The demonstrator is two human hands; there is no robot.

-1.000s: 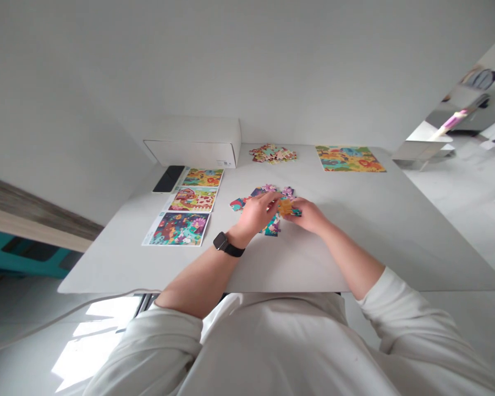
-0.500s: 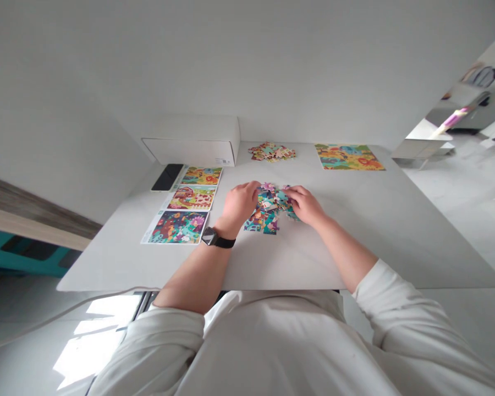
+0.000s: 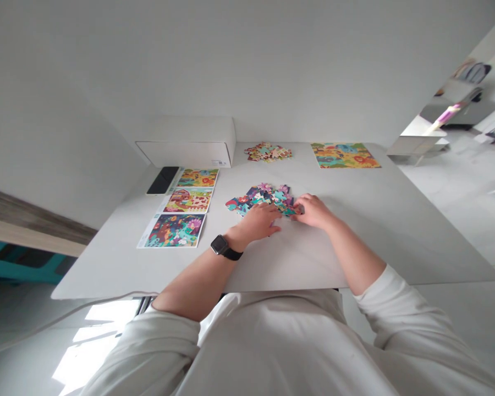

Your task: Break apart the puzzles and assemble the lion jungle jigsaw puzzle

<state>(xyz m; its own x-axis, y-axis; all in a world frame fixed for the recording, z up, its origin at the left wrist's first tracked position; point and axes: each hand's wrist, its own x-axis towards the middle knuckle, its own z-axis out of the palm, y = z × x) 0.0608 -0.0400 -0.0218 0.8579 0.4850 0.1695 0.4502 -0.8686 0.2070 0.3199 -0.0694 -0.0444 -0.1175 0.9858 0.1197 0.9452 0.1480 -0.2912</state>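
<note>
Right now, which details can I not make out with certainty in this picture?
In the head view:
- What lies under the left hand, beside the jigsaw pieces: the hand hides it.
- Whether the right hand grips a piece: its own fingers cover the spot.
- Print on the white box's label: too small.
- The teal object's full shape: the left edge cuts it off.

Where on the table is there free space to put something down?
Free: the table between the right hand, animal picture and right edge. Crowded: centre, with puzzle pieces and left hand; left side, with picture sheets, phone and white box.
</note>
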